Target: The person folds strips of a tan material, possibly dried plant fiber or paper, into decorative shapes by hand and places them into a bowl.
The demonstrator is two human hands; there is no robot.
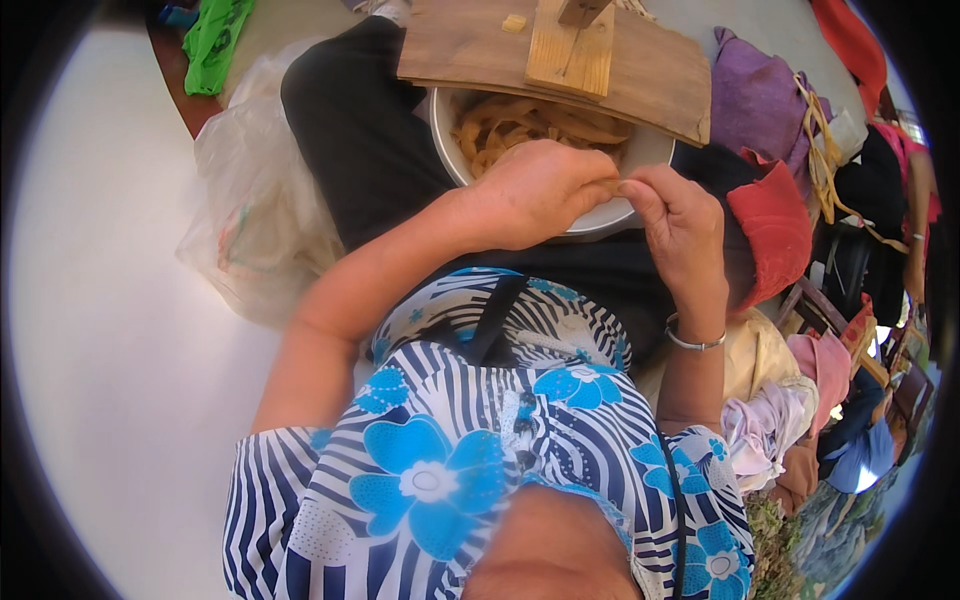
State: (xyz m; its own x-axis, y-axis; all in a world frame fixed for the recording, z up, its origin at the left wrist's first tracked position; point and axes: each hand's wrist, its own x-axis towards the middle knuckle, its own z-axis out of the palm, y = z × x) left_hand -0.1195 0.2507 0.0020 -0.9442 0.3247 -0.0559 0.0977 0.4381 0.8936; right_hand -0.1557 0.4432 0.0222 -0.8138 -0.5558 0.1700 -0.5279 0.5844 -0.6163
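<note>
My left hand and my right hand meet fingertip to fingertip over the near rim of a white basin. Between the pinched fingers shows a bit of thin tan strip; most of it is hidden by the fingers. Coiled, flat tan strips lie inside the basin, which rests between my black-clothed legs. Across the basin's far side lies a wooden board. A smaller, paler wood piece sits on top of it, with a dark wooden block at its far end.
Crumpled clear plastic bags lie at my left, a green plastic bag beyond. To the right are a purple cloth bundle, red cloth over my leg, and piled pale cloths. Another person's arm shows at the far right.
</note>
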